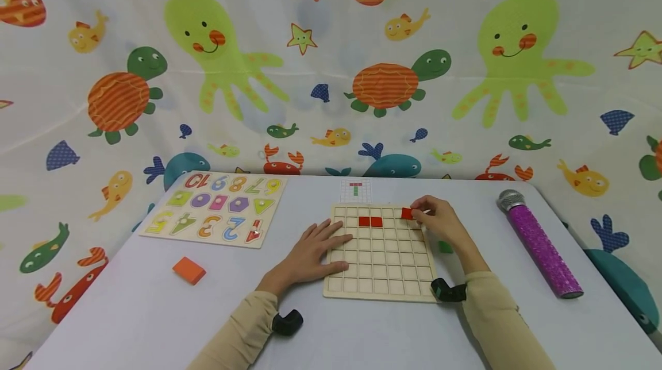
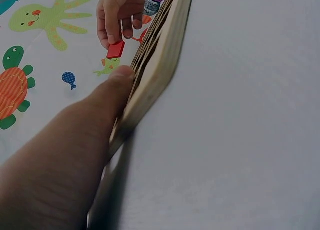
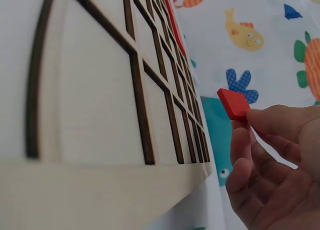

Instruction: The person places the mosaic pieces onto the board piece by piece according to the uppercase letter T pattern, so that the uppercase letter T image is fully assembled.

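Pinched between the thumb and fingers of the right hand (image 1: 434,218), a small flat red square tile (image 1: 407,214) sits over the far right corner of a pale wooden grid board (image 1: 380,258). It juts leftward from the fingertips, sides nearly equal; the right wrist view shows it tilted and apart from the board. The left hand (image 1: 312,249) lies with fingers spread across the board's left edge. Two matching red tiles (image 1: 370,222) fill neighbouring cells in the second row from the far side, their joint long axis running left to right. Just beyond the board lies a white gridded card with a red-and-green T shape (image 1: 355,191). A green piece (image 1: 446,247) rests beside the board's right edge, near the right forearm. Farther right, a glittery purple microphone (image 1: 543,249) points its silver head away from the person.
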